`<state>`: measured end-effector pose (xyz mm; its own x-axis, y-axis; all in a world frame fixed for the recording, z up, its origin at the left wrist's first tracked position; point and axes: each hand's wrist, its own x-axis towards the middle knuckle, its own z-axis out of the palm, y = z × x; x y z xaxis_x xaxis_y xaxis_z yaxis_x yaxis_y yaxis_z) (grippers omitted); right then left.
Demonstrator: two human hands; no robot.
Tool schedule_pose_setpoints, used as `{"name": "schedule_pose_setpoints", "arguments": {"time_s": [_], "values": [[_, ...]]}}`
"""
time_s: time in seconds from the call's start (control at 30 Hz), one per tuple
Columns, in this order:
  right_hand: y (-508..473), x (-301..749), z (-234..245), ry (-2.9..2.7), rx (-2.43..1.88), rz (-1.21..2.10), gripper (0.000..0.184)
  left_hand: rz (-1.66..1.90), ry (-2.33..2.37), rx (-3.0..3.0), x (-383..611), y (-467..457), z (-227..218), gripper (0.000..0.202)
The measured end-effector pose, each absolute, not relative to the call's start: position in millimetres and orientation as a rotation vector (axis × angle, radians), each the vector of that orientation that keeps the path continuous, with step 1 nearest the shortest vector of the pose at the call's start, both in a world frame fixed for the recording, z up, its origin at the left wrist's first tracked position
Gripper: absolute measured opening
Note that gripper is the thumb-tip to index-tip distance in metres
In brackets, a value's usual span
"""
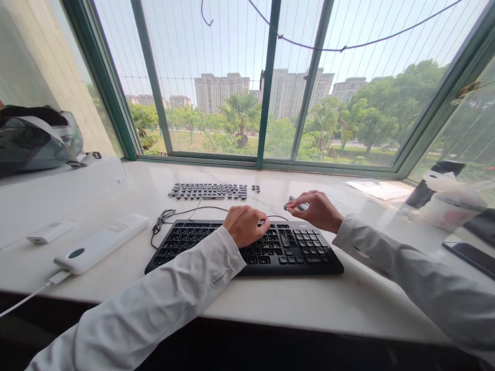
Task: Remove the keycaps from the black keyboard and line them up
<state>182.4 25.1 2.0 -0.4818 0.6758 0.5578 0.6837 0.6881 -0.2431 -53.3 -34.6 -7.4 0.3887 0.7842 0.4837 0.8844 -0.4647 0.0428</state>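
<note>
A black keyboard lies on the white sill. Its left and middle sections show bare key sockets, while the number pad at the right still carries its keycaps. Over the middle of the keyboard, my left hand is curled with the thumb against the fingers; whatever it grips is hidden beneath it. Behind the keyboard's right part, my right hand pinches thumb and fingers together. A small dark piece shows at its fingertips, too small to name. Removed keycaps lie in rows behind the keyboard.
A coiled black cable lies behind the keyboard's left end. Farther left are a white power bank with a plugged cable and a small white box. At the right are a phone, a paper sheet and a container.
</note>
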Motion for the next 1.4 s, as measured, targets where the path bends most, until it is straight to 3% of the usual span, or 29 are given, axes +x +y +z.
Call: {"name": "schedule_pose_setpoints", "arguments": {"time_s": [0.27,0.63,1.4], "values": [[-19.5,205.9,-15.5,-2.263,-1.1,0.527,0.018,-0.699,-1.439,-2.444,-48.7,-37.7,-11.7,0.033],[-29.5,200.2,-11.0,-2.559,-0.868,0.198,0.01,-0.72,-1.378,-2.457,-48.7,-37.3,-16.0,0.032],[-32.0,193.7,-2.9,-2.67,-0.81,0.193,0.014,-0.707,-1.386,-2.524,-46.8,-40.0,-13.3,0.032]]}}
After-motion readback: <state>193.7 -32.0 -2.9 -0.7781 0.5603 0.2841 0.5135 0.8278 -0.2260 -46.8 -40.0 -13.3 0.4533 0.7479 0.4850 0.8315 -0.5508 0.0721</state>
